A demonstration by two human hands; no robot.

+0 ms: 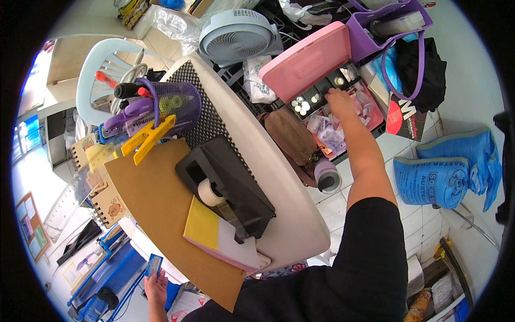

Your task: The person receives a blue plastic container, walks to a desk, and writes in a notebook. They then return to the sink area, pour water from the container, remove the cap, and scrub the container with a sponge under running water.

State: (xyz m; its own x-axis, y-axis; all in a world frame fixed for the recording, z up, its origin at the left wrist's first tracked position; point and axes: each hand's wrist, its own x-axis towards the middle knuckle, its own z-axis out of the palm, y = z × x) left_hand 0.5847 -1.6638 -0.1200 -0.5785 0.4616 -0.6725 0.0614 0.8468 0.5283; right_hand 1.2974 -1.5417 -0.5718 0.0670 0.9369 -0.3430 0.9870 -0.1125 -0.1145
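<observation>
My left hand (156, 288) is low at the left, its fingers closed on a small blue card (154, 265) that stands up from them. My right arm stretches to a pink box (376, 119) whose pink lid (309, 60) is tipped back. There my right hand (339, 102) dips into a black divided tray (323, 87), fingers bent and pressed together; whatever they hold is hidden. Silvery coins (302, 105) lie in the tray's compartments beside the fingers. Under my wrist, the box holds folded pinkish and violet papers, perhaps banknotes (329, 132).
The white table (300, 228) carries a black tape dispenser (228, 188), a brown folder (155, 198), yellow-and-white paper pads (214, 231) and a purple mesh pen cup (179, 104). Around the box are a brown bag (292, 137), a tumbler (327, 175), a purple basket (362, 33) and a grey fan (236, 36). Blue sacks (432, 180) stand right.
</observation>
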